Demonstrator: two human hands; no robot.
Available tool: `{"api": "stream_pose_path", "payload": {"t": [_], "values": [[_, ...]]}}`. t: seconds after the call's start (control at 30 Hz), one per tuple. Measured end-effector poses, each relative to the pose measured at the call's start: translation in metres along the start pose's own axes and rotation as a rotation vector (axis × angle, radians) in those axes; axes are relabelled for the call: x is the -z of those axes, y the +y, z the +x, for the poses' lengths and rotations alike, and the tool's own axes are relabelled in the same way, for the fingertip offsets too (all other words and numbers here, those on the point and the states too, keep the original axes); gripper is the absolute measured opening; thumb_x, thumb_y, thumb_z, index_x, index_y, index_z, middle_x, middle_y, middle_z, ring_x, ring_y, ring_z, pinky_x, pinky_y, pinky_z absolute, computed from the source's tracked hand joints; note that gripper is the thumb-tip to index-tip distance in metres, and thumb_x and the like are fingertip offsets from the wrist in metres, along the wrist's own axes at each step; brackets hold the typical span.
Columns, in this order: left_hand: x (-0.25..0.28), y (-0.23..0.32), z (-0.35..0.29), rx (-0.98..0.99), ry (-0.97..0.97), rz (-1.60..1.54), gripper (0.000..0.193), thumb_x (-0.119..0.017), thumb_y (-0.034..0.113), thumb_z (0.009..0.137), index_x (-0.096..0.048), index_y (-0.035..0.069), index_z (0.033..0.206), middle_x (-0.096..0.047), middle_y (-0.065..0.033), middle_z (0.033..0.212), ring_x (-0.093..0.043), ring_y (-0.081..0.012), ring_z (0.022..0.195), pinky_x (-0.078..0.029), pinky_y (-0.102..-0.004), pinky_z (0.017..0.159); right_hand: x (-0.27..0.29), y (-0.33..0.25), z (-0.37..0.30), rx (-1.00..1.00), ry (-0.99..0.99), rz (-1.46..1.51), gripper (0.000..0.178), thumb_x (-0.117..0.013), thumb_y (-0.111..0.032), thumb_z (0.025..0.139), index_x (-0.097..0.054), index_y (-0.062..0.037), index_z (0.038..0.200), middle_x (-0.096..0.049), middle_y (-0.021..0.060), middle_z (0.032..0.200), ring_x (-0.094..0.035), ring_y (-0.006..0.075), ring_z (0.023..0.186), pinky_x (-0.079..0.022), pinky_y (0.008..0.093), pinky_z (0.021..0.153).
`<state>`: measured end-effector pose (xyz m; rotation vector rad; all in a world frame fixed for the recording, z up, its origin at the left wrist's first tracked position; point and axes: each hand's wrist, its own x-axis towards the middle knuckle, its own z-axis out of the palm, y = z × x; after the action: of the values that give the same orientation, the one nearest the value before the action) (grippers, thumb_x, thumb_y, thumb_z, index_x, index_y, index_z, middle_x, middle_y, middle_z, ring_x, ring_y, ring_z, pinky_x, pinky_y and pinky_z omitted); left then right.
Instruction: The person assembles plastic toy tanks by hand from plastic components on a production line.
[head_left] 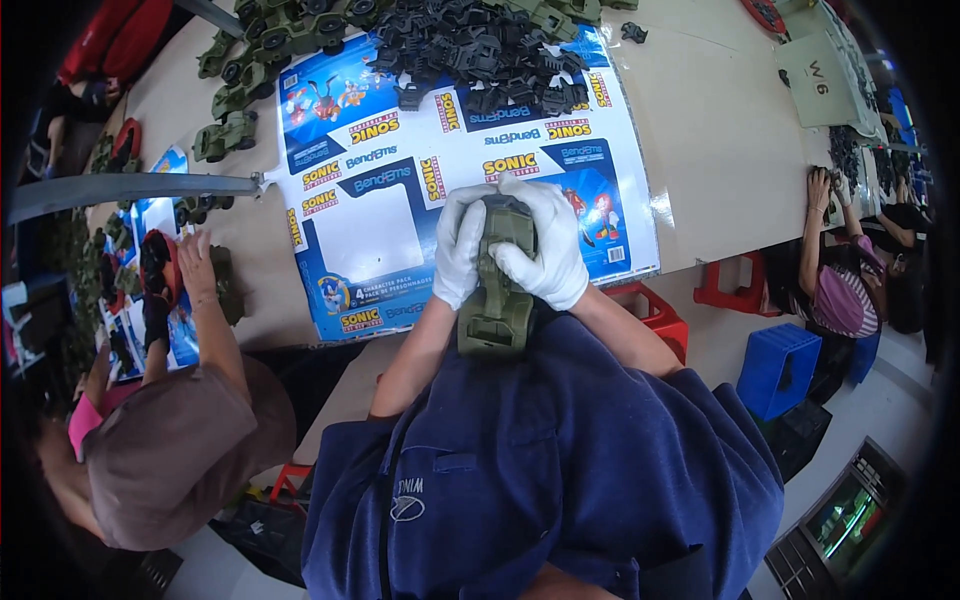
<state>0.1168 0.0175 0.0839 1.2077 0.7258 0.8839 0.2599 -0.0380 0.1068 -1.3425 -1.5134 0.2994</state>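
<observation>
Two white-gloved hands, the left hand [457, 250] and the right hand [556, 248], clasp an olive-green plastic toy vehicle [497, 318] by the near edge of a blue-and-white printed sheet [375, 235]; small black plastic parts [480, 50] cover its far end.

Okay, so your table [715, 140] is tan, with a big printed sheet [365, 240] (shiny blue-and-white stuff) on it. You've got black plastic parts [480, 50] heaped at its far end and green toy vehicles [228, 135] off to the left.
</observation>
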Motion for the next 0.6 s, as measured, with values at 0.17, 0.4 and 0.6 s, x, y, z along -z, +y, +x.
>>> {"api": "stream_pose_path", "payload": {"t": [0.17,0.4,0.6], "values": [[-0.009,0.004,0.011,-0.122,0.032,-0.024,0.052,-0.041,0.045,0.103,-0.054,-0.001,0.123,-0.058,-0.0104,0.122,-0.055,-0.0179,0.111,-0.042,-0.0321,0.099,-0.001,0.006,0.009,-0.045,-0.014,-0.109,0.063,-0.076,-0.029,0.072,-0.052,-0.0027,0.124,-0.062,0.0207,0.118,-0.061,0.0387,0.104,-0.048,0.0453,0.093],[0.001,0.002,0.006,-0.067,0.049,0.000,0.048,-0.041,0.041,0.103,-0.061,-0.002,0.109,-0.062,-0.0108,0.107,-0.059,-0.0191,0.099,-0.044,-0.0313,0.092,-0.004,-0.003,0.012,0.023,0.016,0.021,0.062,-0.077,-0.023,0.067,-0.054,-0.0033,0.120,-0.064,0.0183,0.111,-0.063,0.0372,0.096,-0.048,0.0442,0.088],[-0.001,0.002,0.003,-0.047,0.040,0.009,0.041,-0.039,0.030,0.102,-0.062,-0.003,0.101,-0.061,-0.0117,0.100,-0.059,-0.0197,0.093,-0.044,-0.0309,0.087,0.003,-0.008,0.003,-0.011,-0.019,0.026,0.058,-0.077,-0.022,0.067,-0.054,-0.0039,0.117,-0.064,0.0174,0.108,-0.062,0.0359,0.091,-0.047,0.0432,0.083]]}}
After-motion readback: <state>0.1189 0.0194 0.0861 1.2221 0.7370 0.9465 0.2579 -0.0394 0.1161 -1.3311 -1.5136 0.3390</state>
